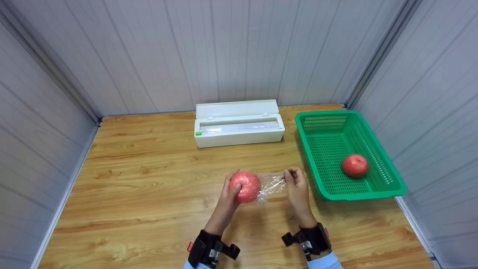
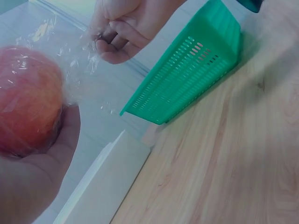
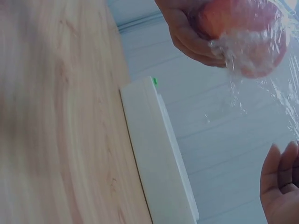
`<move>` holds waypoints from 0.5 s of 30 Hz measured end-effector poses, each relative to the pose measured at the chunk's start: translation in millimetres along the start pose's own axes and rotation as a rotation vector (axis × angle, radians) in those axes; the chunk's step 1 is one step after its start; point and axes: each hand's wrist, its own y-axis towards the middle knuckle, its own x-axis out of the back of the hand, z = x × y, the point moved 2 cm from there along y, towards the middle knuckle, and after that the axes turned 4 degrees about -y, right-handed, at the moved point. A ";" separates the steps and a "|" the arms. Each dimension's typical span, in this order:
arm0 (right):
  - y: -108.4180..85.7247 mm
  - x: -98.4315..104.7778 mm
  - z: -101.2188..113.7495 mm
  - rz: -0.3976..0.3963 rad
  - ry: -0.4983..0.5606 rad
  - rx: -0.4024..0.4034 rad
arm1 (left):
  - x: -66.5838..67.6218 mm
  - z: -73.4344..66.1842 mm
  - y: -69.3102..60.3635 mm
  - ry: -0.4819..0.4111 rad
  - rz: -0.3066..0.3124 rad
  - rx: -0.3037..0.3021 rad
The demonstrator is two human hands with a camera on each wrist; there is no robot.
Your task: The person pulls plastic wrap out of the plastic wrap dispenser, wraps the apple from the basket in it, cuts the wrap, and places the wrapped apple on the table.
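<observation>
Hands apart, a stretch of film between them. My left hand (image 1: 229,192) is clamped round an apple (image 1: 248,186), thumb over the top, held up off the table (image 1: 149,164). My right hand (image 1: 297,186) pinches the loose end of clear film (image 1: 273,184) and holds it out sideways, on the side of the green basket (image 1: 366,195).

Step in hand, as I judge it: drawing the film out from the apple. Best done with a slow, even pull, enough to flatten creases; a jerk would probably tear it or let it cling to itself. The strip looks bunched, so I'd spread the pinch wider before laying it on. Better to turn the apple into the film than drag film across it, and to lift the left thumb clear as the film passes.

Views differ. Head: shows a second apple (image 1: 355,166) inside the basket and the white box (image 1: 239,139) with its lid (image 1: 237,108) tipped back; neither wrist view sees into them. Left wrist: shows film over the apple's side, with glossy creases, hard to make out from above. Right wrist: shows crumpled film by my left fingertips; my right hand is cut off by the frame edge, its pinch unreadable there. Underside of apple: cannot tell if covered.
</observation>
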 end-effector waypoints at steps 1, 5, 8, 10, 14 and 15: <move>1.3 1.1 0.2 -0.007 -0.009 0.006 | -0.1 0.2 -0.4 0.006 0.005 0.002; 2.8 3.3 -0.5 -0.010 0.025 0.029 | 0.0 0.6 -1.0 -0.012 0.001 0.004; -0.2 4.4 -0.5 -0.022 0.092 0.069 | 1.6 0.4 -1.2 -0.028 -0.031 -0.009; -3.7 5.3 -0.5 -0.049 0.107 0.098 | 3.4 0.4 -1.3 -0.029 -0.062 -0.014; -12.6 3.1 0.5 -0.072 -0.020 0.141 | 6.1 0.8 -1.3 -0.035 -0.106 -0.027; -14.8 1.0 1.0 -0.055 -0.048 0.149 | 6.3 0.9 -1.3 -0.038 -0.110 -0.032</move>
